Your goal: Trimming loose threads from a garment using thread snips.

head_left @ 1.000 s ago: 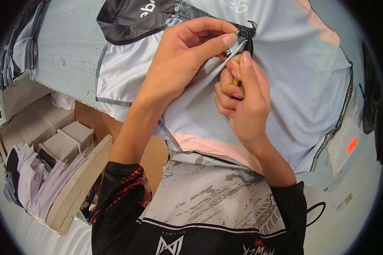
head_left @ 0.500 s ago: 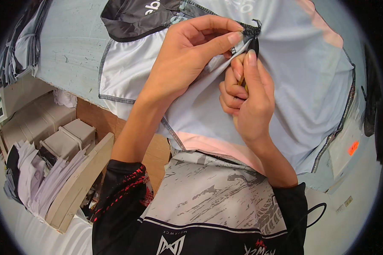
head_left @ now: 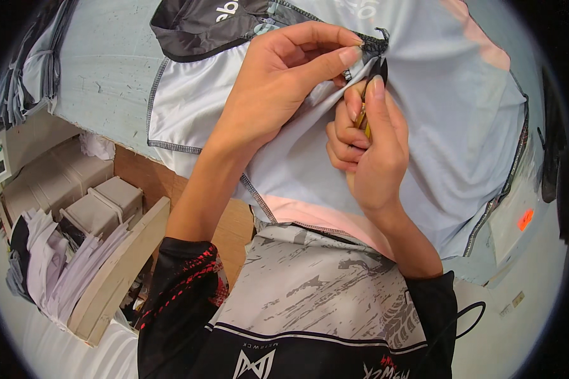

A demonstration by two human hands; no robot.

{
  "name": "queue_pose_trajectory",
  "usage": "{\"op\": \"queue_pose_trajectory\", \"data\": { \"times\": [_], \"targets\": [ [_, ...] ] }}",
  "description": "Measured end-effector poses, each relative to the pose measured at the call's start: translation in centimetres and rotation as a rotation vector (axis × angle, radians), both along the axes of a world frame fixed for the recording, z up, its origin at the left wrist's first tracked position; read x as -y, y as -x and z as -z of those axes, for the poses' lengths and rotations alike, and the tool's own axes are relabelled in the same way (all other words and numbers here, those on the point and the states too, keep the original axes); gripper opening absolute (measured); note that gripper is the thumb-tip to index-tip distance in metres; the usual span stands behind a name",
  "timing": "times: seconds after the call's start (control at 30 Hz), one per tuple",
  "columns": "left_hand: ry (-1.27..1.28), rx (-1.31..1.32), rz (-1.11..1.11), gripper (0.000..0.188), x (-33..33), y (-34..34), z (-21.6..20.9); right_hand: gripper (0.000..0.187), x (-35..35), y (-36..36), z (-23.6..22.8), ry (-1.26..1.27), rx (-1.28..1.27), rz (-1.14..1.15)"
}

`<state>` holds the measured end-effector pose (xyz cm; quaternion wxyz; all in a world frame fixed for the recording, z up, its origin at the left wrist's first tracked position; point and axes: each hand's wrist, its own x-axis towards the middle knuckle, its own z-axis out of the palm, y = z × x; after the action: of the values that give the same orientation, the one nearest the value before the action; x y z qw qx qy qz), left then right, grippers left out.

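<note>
A pale garment (head_left: 449, 145), with dark overlocked seams and pink patches, lies spread over the table in front of me. My left hand (head_left: 278, 82) is closed in a pinch on the garment's dark seam end, where loose threads stick up. Just below that seam, my right hand (head_left: 370, 136) grips small thread snips (head_left: 362, 119) with a yellowish handle. Their dark blades point up at the seam and are slightly parted. Part of the snips is hidden inside my fingers. A dark collar-like band (head_left: 189, 38) of the garment lies beyond my left hand.
The pale blue tabletop (head_left: 101, 76) shows at the left, with dark folded cloth (head_left: 28, 82) on its far corner. Below left are beige boxes (head_left: 104, 205) and a wooden-edged holder (head_left: 117, 271) with stacked white cloth (head_left: 57, 252). An orange tag (head_left: 525, 220) lies at the right.
My right thumb has shifted slightly, and the snips' blades have spread apart, showing more of the yellowish handle. The left hand keeps its place on the seam.
</note>
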<state>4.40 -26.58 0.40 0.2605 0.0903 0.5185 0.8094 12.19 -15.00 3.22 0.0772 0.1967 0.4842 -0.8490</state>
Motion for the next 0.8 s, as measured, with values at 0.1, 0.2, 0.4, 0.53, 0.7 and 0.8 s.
{"op": "queue_pose_trajectory", "data": {
  "times": [0.1, 0.2, 0.4, 0.53, 0.7, 0.8],
  "targets": [
    [-0.008, 0.006, 0.011, 0.020, 0.0, -0.1, -0.1, 0.039, -0.2, 0.0, 0.0, -0.001, -0.002, -0.003],
    [0.030, -0.017, 0.011, 0.020, -0.2, -0.2, -0.2, 0.039, -0.4, -0.2, 0.1, -0.002, -0.008, -0.008],
    [0.026, -0.001, 0.012, 0.021, -0.2, -0.3, -0.4, 0.040, -0.3, -0.9, 0.1, -0.043, -0.041, -0.018],
    [0.006, 0.041, -0.043, 0.022, 0.0, -0.1, -0.3, 0.040, -0.5, -1.1, -0.2, -0.080, -0.060, -0.034],
    [-0.015, 0.052, -0.040, 0.023, 0.0, -0.1, -0.5, 0.039, -1.5, -1.1, -0.7, -0.090, -0.054, -0.006],
    [-0.017, 0.066, -0.033, 0.022, 0.1, 0.0, -0.8, 0.039, -2.6, -1.5, -1.0, -0.109, -0.074, 0.016]
  ]
}}
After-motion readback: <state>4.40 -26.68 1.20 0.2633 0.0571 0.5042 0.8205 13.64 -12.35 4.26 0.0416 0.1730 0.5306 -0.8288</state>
